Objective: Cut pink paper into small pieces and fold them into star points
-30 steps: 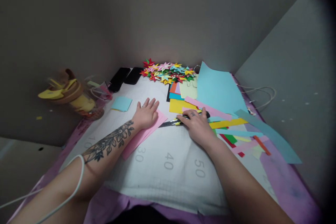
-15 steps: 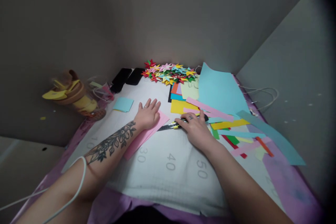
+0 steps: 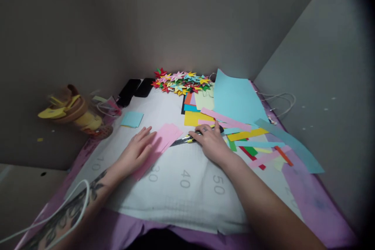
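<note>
My left hand (image 3: 137,150) rests at the left edge of a few pink paper pieces (image 3: 164,140), its fingers stretched out and the tattooed forearm behind it. The pink pieces lie slightly fanned on the white numbered cloth. My right hand (image 3: 212,140) lies over the handle of a black and yellow utility knife (image 3: 191,137), fingers bent around it. The knife lies low on the cloth, its long blade pointing left to the pink paper's edge. Part of the handle is hidden under the fingers.
A small blue paper stack (image 3: 132,119) lies left. Colourful folded paper stars (image 3: 181,83) line the back beside two black phones (image 3: 145,87). Paper strips (image 3: 258,144) and a large blue sheet (image 3: 237,95) lie right. A tumbler with a yellow straw (image 3: 79,111) stands left; a white cable crosses my left forearm.
My left hand has slid left and toward me, off the top of the pink paper, uncovering it. My right hand stays on the knife. The whole view has shifted slightly.
</note>
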A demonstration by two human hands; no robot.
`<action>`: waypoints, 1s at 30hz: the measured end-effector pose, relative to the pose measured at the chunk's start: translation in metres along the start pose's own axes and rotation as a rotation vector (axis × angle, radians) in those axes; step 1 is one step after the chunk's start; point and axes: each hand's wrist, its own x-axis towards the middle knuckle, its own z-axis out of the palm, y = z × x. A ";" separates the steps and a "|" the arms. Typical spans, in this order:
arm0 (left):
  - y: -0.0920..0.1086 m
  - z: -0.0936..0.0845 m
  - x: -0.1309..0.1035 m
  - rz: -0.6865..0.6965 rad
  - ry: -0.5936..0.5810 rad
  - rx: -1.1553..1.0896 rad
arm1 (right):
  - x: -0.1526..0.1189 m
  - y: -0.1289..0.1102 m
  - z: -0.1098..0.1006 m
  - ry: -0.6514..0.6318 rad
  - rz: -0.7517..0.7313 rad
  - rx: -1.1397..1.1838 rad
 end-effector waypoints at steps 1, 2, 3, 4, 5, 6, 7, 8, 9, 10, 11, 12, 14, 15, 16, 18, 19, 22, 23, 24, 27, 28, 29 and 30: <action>-0.001 0.002 -0.009 -0.006 -0.002 0.023 | 0.000 0.000 0.000 0.005 0.000 0.004; -0.002 0.005 -0.016 -0.016 -0.021 0.064 | 0.000 0.000 0.001 0.009 0.000 0.007; -0.001 0.008 -0.021 -0.027 -0.053 0.113 | 0.000 0.000 0.002 0.012 -0.002 0.009; 0.000 0.011 -0.023 -0.042 -0.086 0.161 | 0.000 0.001 0.003 0.014 -0.005 0.010; 0.002 0.014 -0.023 -0.062 -0.114 0.205 | 0.001 0.002 0.004 0.016 -0.007 0.009; 0.006 0.017 -0.022 -0.084 -0.133 0.239 | 0.002 0.003 0.005 0.020 -0.006 0.008; 0.010 0.020 -0.020 -0.106 -0.141 0.261 | 0.003 0.005 0.006 0.025 -0.002 0.004; 0.014 0.022 -0.017 -0.130 -0.140 0.275 | 0.005 0.007 0.007 0.030 0.003 0.000; 0.019 0.025 -0.014 -0.152 -0.136 0.283 | 0.007 0.009 0.008 0.036 0.010 -0.005; 0.024 0.026 -0.012 -0.174 -0.130 0.289 | 0.009 0.011 0.009 0.042 0.017 -0.010; 0.029 0.028 -0.010 -0.200 -0.126 0.295 | 0.010 0.014 0.009 0.046 0.022 -0.013; 0.033 0.028 -0.008 -0.224 -0.128 0.300 | 0.012 0.016 0.010 0.048 0.025 -0.013; 0.039 0.025 -0.003 -0.266 -0.139 0.309 | 0.014 0.019 0.011 0.047 0.028 -0.012; 0.040 0.023 0.002 -0.276 -0.136 0.316 | 0.015 0.020 0.011 0.046 0.028 -0.011; 0.041 0.019 0.009 -0.270 -0.127 0.325 | 0.015 0.021 0.011 0.044 0.026 -0.012; 0.038 0.013 0.027 -0.210 -0.057 0.351 | 0.015 0.021 0.012 0.044 0.027 -0.013; 0.036 0.010 0.038 -0.133 -0.031 0.353 | 0.015 0.021 0.013 0.044 0.029 -0.012; 0.026 0.011 0.069 0.010 -0.100 0.307 | 0.014 0.020 0.013 0.031 0.037 -0.009; 0.022 0.014 0.076 0.021 -0.126 0.291 | 0.014 0.020 0.013 0.025 0.039 -0.012; 0.019 0.017 0.081 0.027 -0.144 0.278 | 0.014 0.020 0.013 0.020 0.039 -0.016; 0.013 0.026 0.087 0.034 -0.143 0.268 | 0.015 0.020 0.012 0.025 0.026 -0.035; 0.012 0.028 0.087 0.036 -0.134 0.271 | 0.015 0.020 0.012 0.032 0.015 -0.041; 0.011 0.029 0.086 0.037 -0.127 0.274 | 0.016 0.019 0.011 0.038 0.002 -0.049; 0.011 0.030 0.086 0.038 -0.122 0.276 | 0.018 0.017 0.011 0.042 -0.011 -0.057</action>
